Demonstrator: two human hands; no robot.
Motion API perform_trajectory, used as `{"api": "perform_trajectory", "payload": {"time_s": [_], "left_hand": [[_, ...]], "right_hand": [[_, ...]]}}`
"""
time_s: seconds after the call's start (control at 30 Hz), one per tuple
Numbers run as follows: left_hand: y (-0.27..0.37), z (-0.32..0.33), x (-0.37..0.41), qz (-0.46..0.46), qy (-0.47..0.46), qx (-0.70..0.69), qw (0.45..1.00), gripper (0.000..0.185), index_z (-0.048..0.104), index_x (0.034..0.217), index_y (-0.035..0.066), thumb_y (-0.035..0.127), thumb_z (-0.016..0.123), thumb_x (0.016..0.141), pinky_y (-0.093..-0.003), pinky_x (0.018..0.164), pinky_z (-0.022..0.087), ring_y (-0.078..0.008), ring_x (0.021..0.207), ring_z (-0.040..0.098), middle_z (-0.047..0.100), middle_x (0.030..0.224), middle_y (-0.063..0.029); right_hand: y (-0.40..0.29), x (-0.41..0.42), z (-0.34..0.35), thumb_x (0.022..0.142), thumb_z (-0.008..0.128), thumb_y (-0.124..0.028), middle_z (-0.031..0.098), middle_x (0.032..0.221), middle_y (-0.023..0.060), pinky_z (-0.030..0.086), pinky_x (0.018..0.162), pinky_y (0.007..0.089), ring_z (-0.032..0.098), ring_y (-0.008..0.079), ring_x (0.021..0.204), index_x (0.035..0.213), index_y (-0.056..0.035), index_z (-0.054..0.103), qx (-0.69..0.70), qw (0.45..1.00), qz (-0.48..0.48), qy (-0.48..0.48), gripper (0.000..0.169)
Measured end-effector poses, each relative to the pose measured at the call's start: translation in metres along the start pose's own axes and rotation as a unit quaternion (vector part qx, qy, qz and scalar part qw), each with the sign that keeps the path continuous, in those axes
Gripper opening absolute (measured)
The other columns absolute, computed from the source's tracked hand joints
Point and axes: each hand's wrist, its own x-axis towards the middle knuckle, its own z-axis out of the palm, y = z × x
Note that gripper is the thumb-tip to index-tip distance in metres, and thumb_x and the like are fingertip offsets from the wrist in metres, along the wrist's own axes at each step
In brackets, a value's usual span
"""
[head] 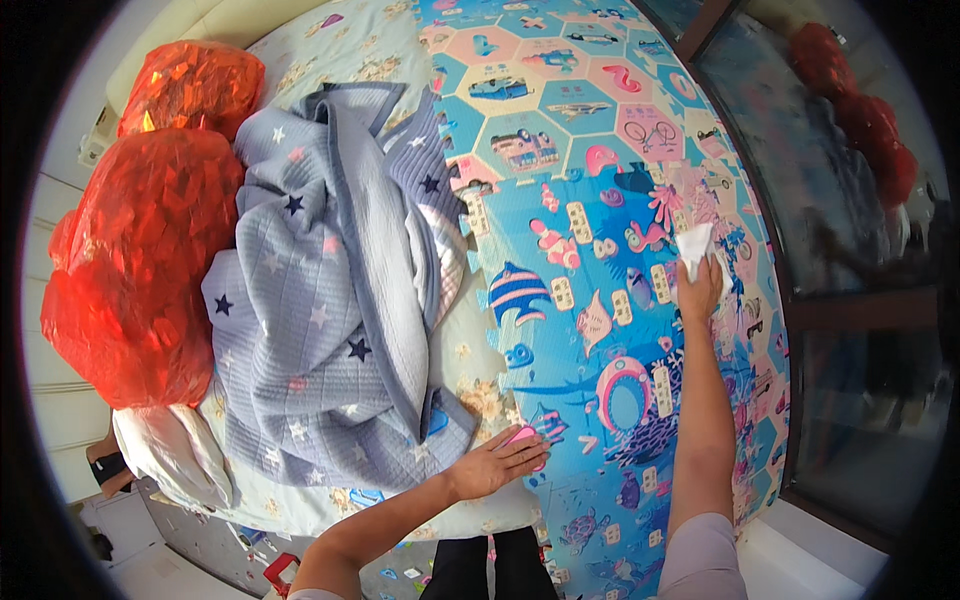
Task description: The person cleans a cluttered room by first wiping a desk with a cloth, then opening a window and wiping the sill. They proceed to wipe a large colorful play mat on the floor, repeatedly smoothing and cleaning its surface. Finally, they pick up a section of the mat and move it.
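My right hand [700,291] holds a crumpled white cloth or tissue [696,241] against the printed foam play mat [585,337], near its right side. The mat shows sea creatures on blue, with hexagons of vehicles beyond. My left hand [504,463] lies flat, palm down, at the left edge of the mat. Under its fingers shows a small pink item [523,433], mostly hidden, so I cannot tell whether it is loose. Beside that hand spreads a rumpled grey-blue quilt [300,300] with stars, on a floral bed sheet [480,375].
Shiny red plastic bags [150,262], bulky and full, line the left side. A white cloth bundle [172,450] lies below them. Dark-framed glass [862,225] borders the mat on the right. Small bright pieces litter the floor [405,566] near my legs, by a red object [281,574].
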Motion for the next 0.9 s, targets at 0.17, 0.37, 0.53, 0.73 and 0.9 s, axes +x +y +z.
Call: {"api": "perform_trajectory", "payload": {"time_s": [0.17, 0.37, 0.53, 0.73, 0.9], "left_hand": [[0.048, 0.008, -0.033, -0.088, 0.046, -0.041, 0.994, 0.065, 0.055, 0.153, 0.009, 0.008, 0.064, 0.089, -0.0508, 0.13, 0.029, -0.0271, 0.154, 0.043, 0.05, 0.164, -0.0072], [0.202, 0.026, -0.252, -0.312, -0.028, -0.202, 0.928, 0.062, 0.063, 0.144, 0.01, 0.019, 0.072, 0.084, -0.0524, 0.106, 0.051, -0.0346, 0.125, 0.067, 0.069, 0.138, -0.0117], [0.367, 0.04, -0.481, -0.46, -0.231, 0.133, 0.847, 0.057, 0.074, 0.127, 0.01, 0.043, 0.082, 0.081, -0.0526, 0.093, 0.058, -0.0375, 0.106, 0.074, 0.077, 0.115, -0.0158], [0.306, 0.029, -0.467, -0.562, -0.402, -0.273, 0.67, 0.061, 0.067, 0.137, 0.014, 0.055, 0.071, 0.091, -0.0566, 0.095, 0.056, -0.0467, 0.111, 0.071, 0.074, 0.117, -0.0253], [0.142, -0.003, -0.232, -0.427, -0.086, -0.162, 0.885, 0.044, 0.065, 0.136, 0.003, 0.025, 0.07, 0.098, -0.0497, 0.101, 0.054, -0.0433, 0.118, 0.067, 0.07, 0.129, -0.024]], "right_hand": [[-0.125, -0.065, -0.002, 0.089, 0.077, -0.019, 0.062, 0.145, 0.0192, 0.043, 0.117, 0.049, 0.056, 0.0388, 0.137, 0.138, -0.002, 0.065, 0.205, 0.949, -0.24, -0.015, 0.053], [-0.093, -0.373, -0.125, 0.095, 0.062, -0.01, 0.063, 0.148, 0.0172, 0.04, 0.123, 0.0477, 0.057, 0.0317, 0.141, 0.139, -0.0014, 0.065, 0.339, 0.785, -0.431, -0.289, 0.045], [-0.029, -0.49, -0.273, 0.095, 0.064, -0.009, 0.071, 0.131, 0.017, 0.051, 0.11, 0.0503, 0.066, 0.0362, 0.126, 0.113, 0.0011, 0.072, 0.365, 0.663, -0.233, -0.61, 0.022], [-0.019, -0.196, -0.175, 0.094, 0.062, -0.003, 0.065, 0.134, 0.0243, 0.051, 0.102, 0.054, 0.061, 0.047, 0.12, 0.121, 0.0048, 0.065, 0.157, 0.961, -0.215, -0.071, 0.029], [-0.02, -0.39, -0.151, 0.091, 0.066, -0.008, 0.068, 0.124, 0.0196, 0.052, 0.099, 0.05, 0.064, 0.041, 0.113, 0.118, 0.0, 0.069, 0.181, 0.942, -0.187, -0.211, 0.028]]}}
